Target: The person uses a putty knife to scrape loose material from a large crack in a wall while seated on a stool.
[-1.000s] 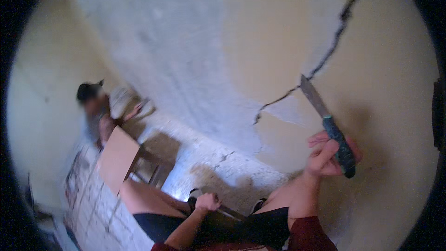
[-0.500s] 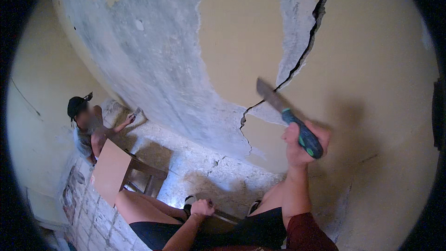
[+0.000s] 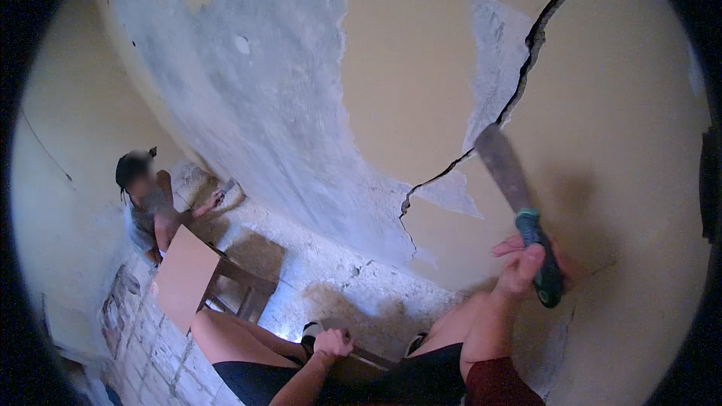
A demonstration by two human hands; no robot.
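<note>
My right hand [image 3: 516, 277] is closed around the dark, green-trimmed handle of a putty knife [image 3: 505, 171]; a couple of its fingers stick out to the left. The knife's worn metal blade points up and left, its tip by the jagged dark crack [image 3: 519, 83] in the wall. Whether the tip touches the wall I cannot tell. Low between my knees, my left hand [image 3: 331, 343] is closed, and what lies in its grip is mostly hidden. A thin dark bar [image 3: 372, 359] runs just right of that hand.
Bare grey patches [image 3: 278, 105] surround yellow paint [image 3: 410, 75] on the wall. A co-worker [image 3: 150, 207] crouches at the far left, a scraper-like tool in one hand near the wall's base. Beside my left knee stands a wooden stool [image 3: 244, 286] with a tan board [image 3: 186, 278] against it.
My right hand has moved right and down with the putty knife, whose blade now stands more upright. The view has shifted slightly. My left hand stays low between my knees.
</note>
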